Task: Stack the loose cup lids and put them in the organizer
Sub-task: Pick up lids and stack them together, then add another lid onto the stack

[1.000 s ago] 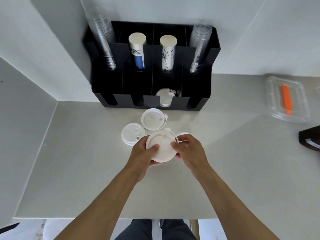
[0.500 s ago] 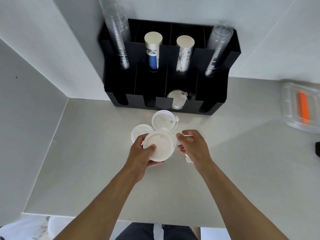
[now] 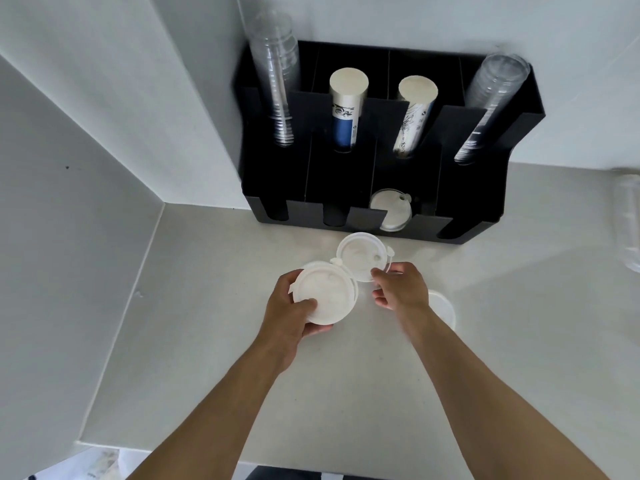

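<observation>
My left hand [image 3: 292,315] is shut on a white cup lid [image 3: 325,294], held flat just above the counter, thumb on top. Whether more lids sit under it I cannot tell. My right hand [image 3: 400,285] has its fingers apart, with the fingertips at the near rim of a second lid [image 3: 360,252] lying on the counter. A third lid [image 3: 443,306] lies partly hidden behind my right wrist. The black organizer [image 3: 478,216] stands against the wall, and a few lids [image 3: 391,211] rest in its third front slot.
The organizer's back row holds clear cup stacks [image 3: 277,81] at both ends and two paper cup stacks [image 3: 346,109] in the middle. A wall corner closes in on the left. A clear plastic container [image 3: 627,220] sits at the right edge. The counter's front edge [image 3: 173,448] is near me.
My right hand has come off the held lid and moved up to the lid nearest the organizer. My left hand has carried its lid to the left, over where another lid lay.
</observation>
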